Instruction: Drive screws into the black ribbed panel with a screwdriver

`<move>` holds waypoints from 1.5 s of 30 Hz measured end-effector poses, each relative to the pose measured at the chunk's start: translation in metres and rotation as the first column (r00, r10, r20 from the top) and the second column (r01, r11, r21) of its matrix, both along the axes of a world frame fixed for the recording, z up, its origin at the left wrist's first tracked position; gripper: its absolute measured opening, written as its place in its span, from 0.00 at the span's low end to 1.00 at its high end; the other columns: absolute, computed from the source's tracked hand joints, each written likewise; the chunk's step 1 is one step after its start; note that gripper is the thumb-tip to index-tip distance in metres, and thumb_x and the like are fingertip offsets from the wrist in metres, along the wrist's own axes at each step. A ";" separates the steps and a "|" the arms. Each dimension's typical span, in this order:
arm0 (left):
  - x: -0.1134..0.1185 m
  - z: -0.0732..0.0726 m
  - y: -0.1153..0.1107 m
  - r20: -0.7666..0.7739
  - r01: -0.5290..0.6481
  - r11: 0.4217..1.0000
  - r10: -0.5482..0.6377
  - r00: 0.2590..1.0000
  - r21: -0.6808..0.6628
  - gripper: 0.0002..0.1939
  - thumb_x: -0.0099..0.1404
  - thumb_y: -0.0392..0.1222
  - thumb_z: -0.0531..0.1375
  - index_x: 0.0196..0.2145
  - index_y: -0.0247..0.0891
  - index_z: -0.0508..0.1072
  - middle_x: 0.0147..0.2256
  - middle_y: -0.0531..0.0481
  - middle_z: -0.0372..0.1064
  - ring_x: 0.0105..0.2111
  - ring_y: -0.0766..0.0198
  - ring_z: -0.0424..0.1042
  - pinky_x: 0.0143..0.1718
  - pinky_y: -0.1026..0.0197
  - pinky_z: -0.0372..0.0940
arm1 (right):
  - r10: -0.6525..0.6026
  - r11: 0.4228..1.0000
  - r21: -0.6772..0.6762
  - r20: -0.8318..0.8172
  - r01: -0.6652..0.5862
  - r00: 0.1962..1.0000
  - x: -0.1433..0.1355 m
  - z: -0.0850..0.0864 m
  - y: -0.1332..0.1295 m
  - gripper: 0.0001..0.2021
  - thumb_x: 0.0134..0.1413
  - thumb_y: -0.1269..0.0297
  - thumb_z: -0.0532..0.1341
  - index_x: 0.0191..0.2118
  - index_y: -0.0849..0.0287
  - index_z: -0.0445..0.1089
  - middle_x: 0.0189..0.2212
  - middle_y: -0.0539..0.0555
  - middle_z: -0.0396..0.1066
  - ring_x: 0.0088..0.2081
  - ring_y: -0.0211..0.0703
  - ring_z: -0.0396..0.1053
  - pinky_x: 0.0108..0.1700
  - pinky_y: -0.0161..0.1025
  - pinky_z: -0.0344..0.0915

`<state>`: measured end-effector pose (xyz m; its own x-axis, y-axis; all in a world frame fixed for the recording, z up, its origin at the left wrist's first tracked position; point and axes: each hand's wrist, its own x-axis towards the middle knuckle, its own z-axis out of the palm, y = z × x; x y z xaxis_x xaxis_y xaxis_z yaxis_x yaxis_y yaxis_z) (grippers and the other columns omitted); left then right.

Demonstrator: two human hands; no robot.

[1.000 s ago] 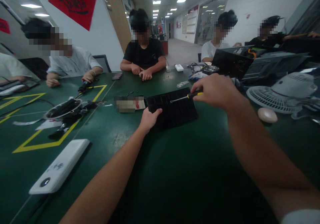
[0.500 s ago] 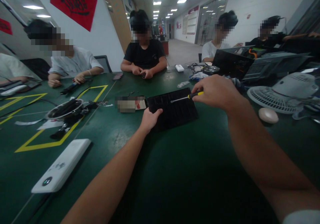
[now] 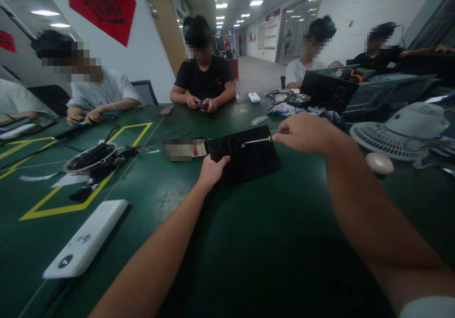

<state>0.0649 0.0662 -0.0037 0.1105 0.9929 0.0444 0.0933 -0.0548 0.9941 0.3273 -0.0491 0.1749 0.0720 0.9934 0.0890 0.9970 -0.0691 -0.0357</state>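
My left hand (image 3: pixel 212 170) is closed on the left edge of a flat black rectangular panel (image 3: pixel 249 164), thumb on top. Recessed lines and shapes cross the panel's dark face, which tilts toward me. In my right hand (image 3: pixel 305 133) is a screwdriver (image 3: pixel 258 141) with a thin metal shaft and a yellow ring at the handle's front. My fingers hide most of its handle. The shaft points left across the panel, and a small round silvery spot shows at its tip. Whether the tip touches the panel I cannot tell.
Left of the panel lies an open small box (image 3: pixel 197 148). A white power bank (image 3: pixel 87 240) sits nearer left, below a metal ring-shaped part (image 3: pixel 91 158) with cables. To the right are a white fan (image 3: pixel 401 131) and a pale rounded object (image 3: pixel 379 163). Several people sit around the green table (image 3: pixel 249 242).
My right hand has turned around the screwdriver handle and covers more of it; the panel stays put. Across the table, one person lifts a small dark object; the person at left shifts a tool leftward.
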 end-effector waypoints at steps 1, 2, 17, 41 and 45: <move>0.000 0.000 0.000 0.004 0.002 1.000 -0.002 1.000 -0.003 0.23 0.54 0.49 0.76 0.45 0.37 0.81 0.45 0.39 0.84 0.48 0.43 0.83 0.56 0.40 0.76 | 0.001 1.000 0.012 -0.013 -0.001 1.000 0.003 0.001 0.000 0.20 0.67 0.47 0.61 0.46 0.52 0.86 0.45 0.61 0.84 0.47 0.60 0.79 0.44 0.51 0.71; 0.000 0.001 0.000 0.009 0.004 1.000 -0.004 1.000 -0.008 0.23 0.54 0.49 0.77 0.45 0.38 0.81 0.46 0.39 0.84 0.48 0.43 0.83 0.56 0.40 0.76 | 0.001 1.000 0.029 -0.023 0.000 1.000 0.006 0.001 0.000 0.19 0.65 0.46 0.63 0.46 0.52 0.86 0.44 0.61 0.84 0.46 0.60 0.79 0.43 0.50 0.70; 0.001 0.006 -0.005 -0.001 -0.010 1.000 0.010 1.000 -0.011 0.20 0.55 0.47 0.77 0.43 0.38 0.81 0.45 0.40 0.85 0.49 0.43 0.84 0.57 0.42 0.76 | -0.047 0.995 0.085 -0.017 0.048 0.999 0.006 0.006 -0.005 0.15 0.60 0.48 0.67 0.46 0.46 0.87 0.44 0.58 0.85 0.47 0.62 0.79 0.43 0.52 0.69; 0.000 0.004 -0.004 -0.012 -0.008 1.000 0.008 1.000 0.000 0.22 0.54 0.51 0.77 0.43 0.37 0.81 0.44 0.39 0.85 0.47 0.42 0.84 0.55 0.41 0.76 | 0.014 0.995 0.103 -0.003 -0.014 1.000 0.002 0.001 -0.003 0.15 0.62 0.47 0.66 0.44 0.48 0.85 0.46 0.59 0.84 0.47 0.60 0.78 0.43 0.51 0.69; 0.000 0.005 -0.005 -0.022 0.004 1.000 -0.004 1.000 0.015 0.21 0.55 0.50 0.76 0.43 0.37 0.81 0.44 0.39 0.85 0.47 0.43 0.84 0.55 0.42 0.77 | 0.013 0.997 0.071 0.006 -0.014 1.000 -0.003 0.002 -0.002 0.17 0.63 0.46 0.64 0.46 0.48 0.85 0.48 0.59 0.84 0.49 0.61 0.78 0.44 0.50 0.70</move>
